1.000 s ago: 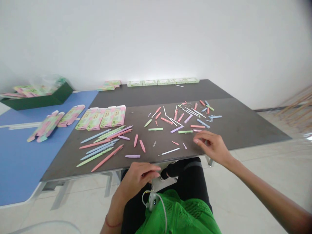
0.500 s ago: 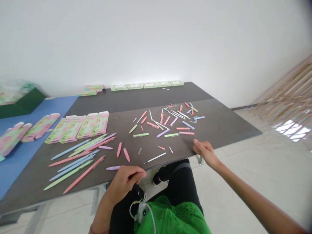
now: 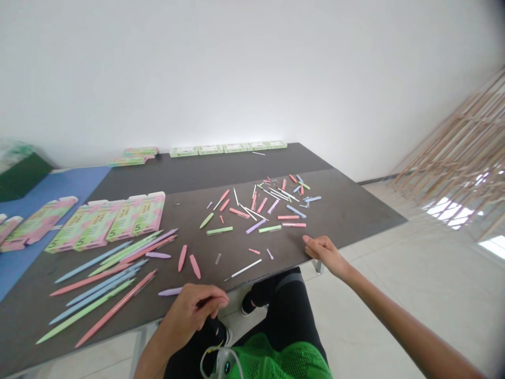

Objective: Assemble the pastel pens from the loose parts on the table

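My left hand (image 3: 199,308) hovers at the table's front edge with its fingers curled closed; nothing shows in it. Just beyond it lies a purple pen barrel piece (image 3: 169,291). My right hand (image 3: 324,251) rests in a loose fist against the front edge farther right, and no object shows in it either. Between the hands are a white pen refill (image 3: 243,270), a small pink pen part (image 3: 254,251) and a small purple one (image 3: 270,254). Two pink barrel pieces (image 3: 182,258) lie beyond my left hand. Assembled pens (image 3: 114,309) in several colours form a pile to its left.
Loose coloured barrels, clips and refills (image 3: 256,226) are scattered mid-table. Flat pen boxes (image 3: 136,216) lie at left, with more boxes (image 3: 211,150) lined along the back. A green bin (image 3: 23,176) stands on the blue mat (image 3: 84,181). Wooden poles (image 3: 453,147) lean at right.
My view has shifted a little, so the table and both hands appear lower and farther left. The hands keep their closed shape, and the pen parts lie as before.
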`<state>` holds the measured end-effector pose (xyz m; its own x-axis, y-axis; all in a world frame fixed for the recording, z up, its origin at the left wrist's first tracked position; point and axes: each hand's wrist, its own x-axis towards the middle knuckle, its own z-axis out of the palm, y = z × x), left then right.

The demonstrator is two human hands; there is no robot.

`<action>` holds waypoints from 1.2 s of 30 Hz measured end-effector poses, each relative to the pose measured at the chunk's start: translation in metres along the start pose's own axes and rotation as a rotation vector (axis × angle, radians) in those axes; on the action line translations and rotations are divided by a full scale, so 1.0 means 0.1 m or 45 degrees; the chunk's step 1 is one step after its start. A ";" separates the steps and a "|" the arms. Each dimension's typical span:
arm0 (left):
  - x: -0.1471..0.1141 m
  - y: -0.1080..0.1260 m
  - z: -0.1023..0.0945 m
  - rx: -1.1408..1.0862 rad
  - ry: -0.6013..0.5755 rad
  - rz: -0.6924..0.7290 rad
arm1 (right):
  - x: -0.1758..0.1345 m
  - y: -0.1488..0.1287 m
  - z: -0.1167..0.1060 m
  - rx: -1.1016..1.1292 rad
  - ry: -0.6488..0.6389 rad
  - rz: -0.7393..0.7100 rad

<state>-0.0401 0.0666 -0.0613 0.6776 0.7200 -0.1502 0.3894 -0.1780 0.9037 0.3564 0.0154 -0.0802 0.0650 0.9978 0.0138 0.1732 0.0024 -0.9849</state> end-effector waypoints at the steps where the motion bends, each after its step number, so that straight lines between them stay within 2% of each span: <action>1: 0.00 0.00 0.00 -0.002 -0.003 0.001 | 0.00 0.00 0.00 -0.002 0.000 0.004; 23: -0.02 0.04 0.04 0.088 -0.015 0.066 | 0.00 0.02 -0.02 -0.001 0.036 0.058; 36: 0.00 0.04 0.04 0.129 -0.023 0.094 | -0.04 0.05 0.09 -0.025 0.251 0.012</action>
<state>-0.0363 0.0637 -0.0594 0.7175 0.6904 -0.0930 0.3986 -0.2974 0.8676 0.3477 0.0117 -0.0865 0.2578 0.9654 0.0402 0.1905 -0.0100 -0.9816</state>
